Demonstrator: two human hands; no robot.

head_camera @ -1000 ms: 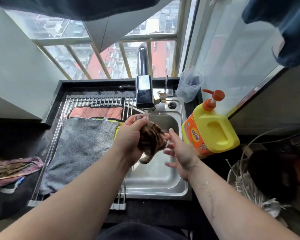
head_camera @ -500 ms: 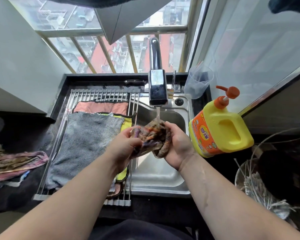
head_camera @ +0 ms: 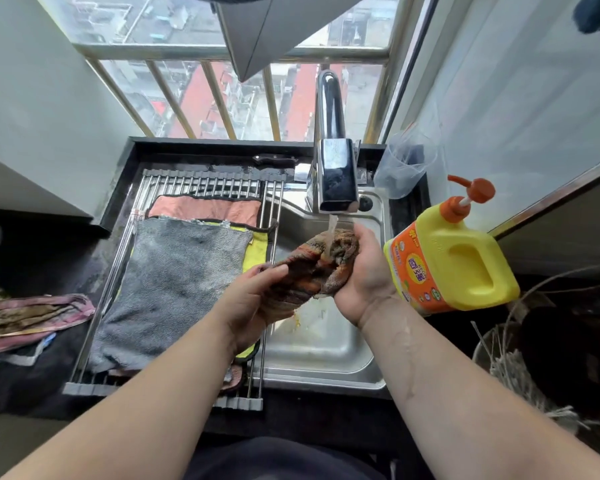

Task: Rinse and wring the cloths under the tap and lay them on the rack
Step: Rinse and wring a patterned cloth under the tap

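Head view: left hand (head_camera: 253, 299), right hand (head_camera: 362, 275) both gripping striped cloth (head_camera: 312, 268) under running tap (head_camera: 335, 174).

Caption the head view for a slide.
Left hand and right hand grip a striped cloth under the running tap; a grey cloth lies on the rack.

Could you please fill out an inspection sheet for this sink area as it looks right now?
Surface: stainless sink set in a black counter, a roll-up rack at its left edge.
Job's things: striped cloth under the running tap; grey cloth, pink cloth and yellow cloth laid on the rack; piled cloths on the left.
Clutter: yellow detergent bottle and clear plastic cup right of the sink.
Grippers: left hand and right hand both grip the striped cloth, fingers curled round it.
Cables: thin wire-like strands at the right; cannot tell what they are.
Surroundings: barred window behind the tap, buildings outside below.
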